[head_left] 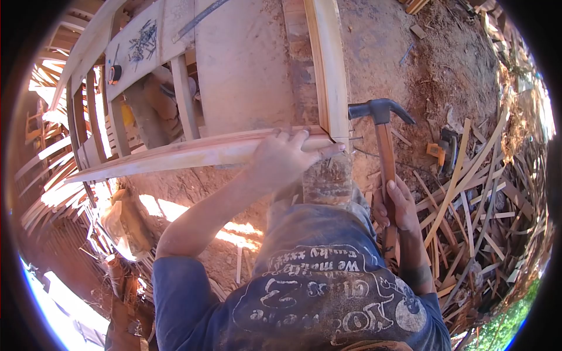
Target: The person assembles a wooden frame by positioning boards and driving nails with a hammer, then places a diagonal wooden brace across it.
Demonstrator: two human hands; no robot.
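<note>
My right hand [400,205] is closed around the wooden handle of a claw hammer [384,137]. The hammer's head is right beside a mitred corner, its claw pointing away to the right. There, a long wooden strip [205,151] running leftward meets an upright-running wooden strip [328,70]. My left hand [287,157] grips the leftward strip near the joint, fingers over its top and thumb stretched along its near side toward the corner. A thin nail [355,138] seems to stick out from the corner's outer side, just below the hammer head. Under the joint is a worn wooden beam [326,184].
A pile of nails [143,41] and a tape measure [115,74] lie on a board at upper left. Scrap wood strips [468,205] heap up on the right. An orange-and-black tool [436,152] rests on the dirt floor [380,52]. A slatted wooden frame [184,96] stands at left.
</note>
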